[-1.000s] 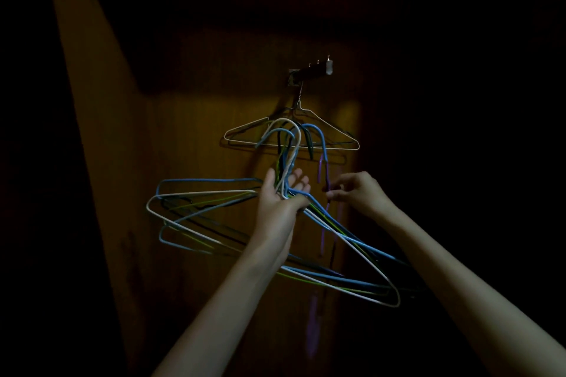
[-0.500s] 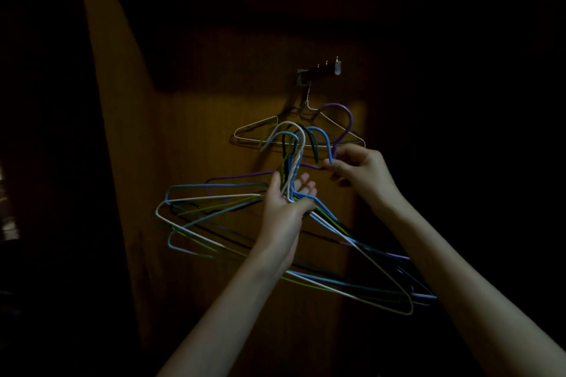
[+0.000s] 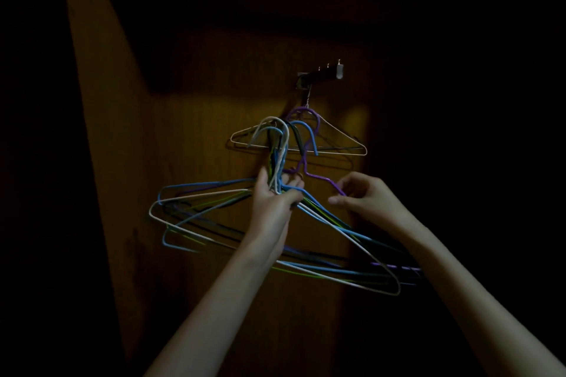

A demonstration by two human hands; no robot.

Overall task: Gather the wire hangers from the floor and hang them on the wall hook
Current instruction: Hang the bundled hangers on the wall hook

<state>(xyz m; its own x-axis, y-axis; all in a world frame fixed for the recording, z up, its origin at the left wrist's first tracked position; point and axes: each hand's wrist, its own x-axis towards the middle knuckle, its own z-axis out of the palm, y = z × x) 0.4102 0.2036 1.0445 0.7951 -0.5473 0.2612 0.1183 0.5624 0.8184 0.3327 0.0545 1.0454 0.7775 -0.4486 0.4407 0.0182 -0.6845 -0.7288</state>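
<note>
Purple hanger (image 3: 309, 173), pinched at its shoulder by the right hand (image 3: 364, 199), must lift clear until its crook tops the wall hook (image 3: 321, 76). The left hand (image 3: 272, 202) grips the remaining bundle (image 3: 214, 211) by its necks below. Room lies open rightward; a white hanger (image 3: 337, 135) already hangs there.

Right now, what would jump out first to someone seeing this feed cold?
The left hand grips a fanned bundle of coloured wire hangers mid-frame. Just right, the right hand pinches a purple hanger. Above, one pale hanger hangs from the wall hook.
</note>
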